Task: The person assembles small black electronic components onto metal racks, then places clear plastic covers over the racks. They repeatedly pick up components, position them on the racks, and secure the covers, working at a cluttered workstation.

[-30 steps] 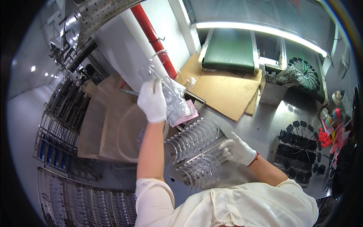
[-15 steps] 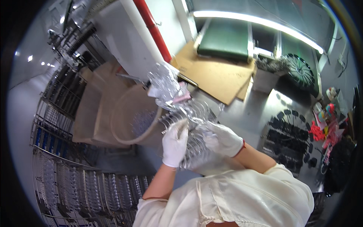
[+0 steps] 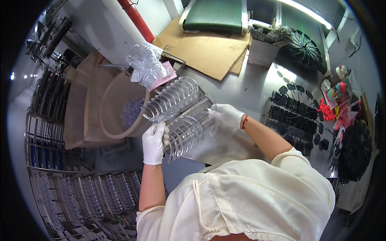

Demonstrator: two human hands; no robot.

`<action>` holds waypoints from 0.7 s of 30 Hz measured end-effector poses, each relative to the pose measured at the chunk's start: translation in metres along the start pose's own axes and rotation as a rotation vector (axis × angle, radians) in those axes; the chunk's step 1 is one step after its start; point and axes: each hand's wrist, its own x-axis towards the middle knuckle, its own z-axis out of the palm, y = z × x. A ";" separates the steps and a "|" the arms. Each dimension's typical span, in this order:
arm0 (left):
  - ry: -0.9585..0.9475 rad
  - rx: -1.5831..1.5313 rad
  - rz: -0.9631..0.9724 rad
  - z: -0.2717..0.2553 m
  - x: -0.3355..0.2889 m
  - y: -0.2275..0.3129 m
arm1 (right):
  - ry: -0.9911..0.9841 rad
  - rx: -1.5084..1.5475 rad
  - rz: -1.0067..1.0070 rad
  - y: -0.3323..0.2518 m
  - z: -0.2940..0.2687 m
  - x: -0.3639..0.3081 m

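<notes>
A metal rack with two rows of clear plastic hoops is tilted in front of me, over the steel table's near left edge. My left hand, in a white glove, is closed around the rack's left end. At the opposite end my right hand, also gloved, has its fingertips pinched on a clear hoop beside the rack's bar. The exact contact there is hard to make out. Just beyond the rack lies a heap of loose clear hoops on a pink sheet.
A round beige tub with clear bits inside stands left. Loaded wire shelving curves along the lower left. Cardboard sheets lie behind, before a green conveyor belt. Black parts on racks cover the table's right side.
The view has shifted, so the scene sits farther left and higher. My right hand has moved away from my left, out to the rack's right end. My left hand still holds the rack.
</notes>
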 end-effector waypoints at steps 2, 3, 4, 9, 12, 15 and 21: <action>-0.068 -0.031 0.002 -0.008 0.001 -0.007 | -0.167 0.095 0.163 0.018 0.007 0.009; -0.085 -0.051 -0.023 -0.011 0.002 -0.010 | -0.207 0.022 0.126 0.024 0.010 0.014; -0.078 -0.018 -0.039 -0.014 0.003 -0.012 | -0.278 -0.055 0.169 0.028 0.014 0.020; -0.095 -0.056 -0.013 -0.010 0.004 -0.016 | -0.508 -0.803 -0.158 0.014 0.037 0.045; -0.113 -0.015 0.067 0.001 0.005 -0.015 | -0.451 -0.658 0.093 -0.008 0.033 0.051; -0.151 0.098 0.288 0.011 0.003 -0.020 | -0.221 -0.430 0.233 -0.028 0.006 0.048; -0.578 -0.111 -0.252 0.020 0.010 -0.025 | -0.171 0.522 -0.170 -0.040 0.000 0.006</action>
